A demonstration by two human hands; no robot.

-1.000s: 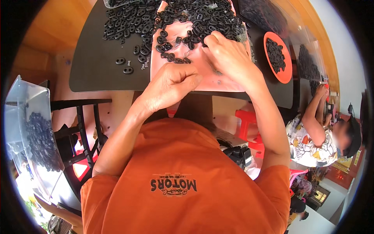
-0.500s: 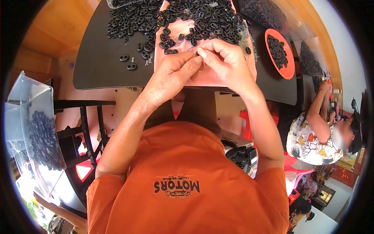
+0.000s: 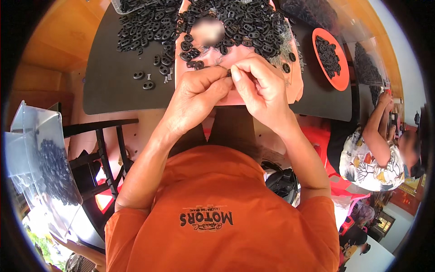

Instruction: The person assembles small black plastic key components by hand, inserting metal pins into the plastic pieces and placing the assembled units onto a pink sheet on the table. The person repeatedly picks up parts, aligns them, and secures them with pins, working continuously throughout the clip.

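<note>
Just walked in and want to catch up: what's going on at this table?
A person in an orange shirt has the left hand and right hand brought together, pinching a small black part between the fingertips over a pink sheet. A heap of black two-holed pieces lies beyond on the dark table, with more in an orange dish. Another person sits to the right.

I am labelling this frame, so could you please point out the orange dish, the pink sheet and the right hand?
orange dish [image 3: 340,79], head view, bare rim.
pink sheet [image 3: 297,88], head view, right edge.
right hand [image 3: 262,90], head view, back of hand.
</note>
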